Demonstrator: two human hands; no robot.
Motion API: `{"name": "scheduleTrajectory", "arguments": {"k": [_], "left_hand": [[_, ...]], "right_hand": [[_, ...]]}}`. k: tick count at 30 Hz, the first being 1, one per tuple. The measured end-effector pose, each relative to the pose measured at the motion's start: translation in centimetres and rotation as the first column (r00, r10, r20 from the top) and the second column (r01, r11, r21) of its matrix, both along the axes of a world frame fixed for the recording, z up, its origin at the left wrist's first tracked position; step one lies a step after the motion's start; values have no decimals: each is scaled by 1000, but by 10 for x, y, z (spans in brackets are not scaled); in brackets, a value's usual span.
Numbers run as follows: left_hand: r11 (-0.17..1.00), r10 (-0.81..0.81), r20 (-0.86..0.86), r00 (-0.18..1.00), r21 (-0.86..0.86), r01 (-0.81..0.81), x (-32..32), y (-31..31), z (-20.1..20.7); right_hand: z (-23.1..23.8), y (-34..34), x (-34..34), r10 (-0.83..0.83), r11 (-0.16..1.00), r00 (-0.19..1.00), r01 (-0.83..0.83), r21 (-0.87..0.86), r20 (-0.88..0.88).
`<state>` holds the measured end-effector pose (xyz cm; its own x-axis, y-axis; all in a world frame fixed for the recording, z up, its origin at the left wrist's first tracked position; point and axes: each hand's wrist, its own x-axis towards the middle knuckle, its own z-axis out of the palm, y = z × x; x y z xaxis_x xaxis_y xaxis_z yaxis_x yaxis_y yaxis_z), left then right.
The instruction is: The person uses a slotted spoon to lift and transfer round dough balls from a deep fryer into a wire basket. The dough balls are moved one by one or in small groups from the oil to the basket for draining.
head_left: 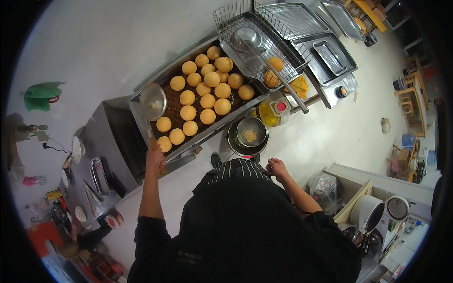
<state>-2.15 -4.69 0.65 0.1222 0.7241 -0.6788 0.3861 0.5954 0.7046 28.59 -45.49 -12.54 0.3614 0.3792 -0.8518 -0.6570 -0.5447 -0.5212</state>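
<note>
My left hand is closed round the wooden handle of a skimmer. The skimmer's round mesh head is over the left end of a rectangular fryer, with a few crumbs on it. Many golden fried dough balls float in the fryer's dark oil, most of them in the middle and at the far right. My right hand hangs beside my striped apron, its fingers curled with nothing visible in them. In front of me, a mesh strainer holding crumbs rests on a round pot.
Right of the fryer stands a wire basket over a tray, with a few balls at its near end. A yellow oil jug stands beside the pot. Metal trays lie farther right. A steel counter is at left; another person is lower left.
</note>
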Motion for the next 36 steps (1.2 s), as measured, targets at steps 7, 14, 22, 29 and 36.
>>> {"name": "scheduleTrajectory", "arguments": {"k": [7, 14, 22, 29, 36], "left_hand": [[884, -153, -634, 758, 255, 391, -69, 14, -34], [948, -294, -504, 812, -47, 314, -122, -3, -81], [857, 182, 220, 958, -513, -45, -98, -62, -111], [582, 624, 468, 626, -813, 29, -8, -50, -137], [636, 570, 487, 662, -771, 21, 17, -42, -85]], "right_hand": [[7, 12, 8, 38, 999, 999, -38, 13, 5], [11, 17, 11, 36, 999, 999, -37, 40, 11], [5, 1, 1, 6, 1000, 1000, -6, 13, -2], [4, 2, 3, 22, 1000, 1000, -23, 17, 19], [7, 3, 17, -24, 999, 1000, 24, 31, 7]]}}
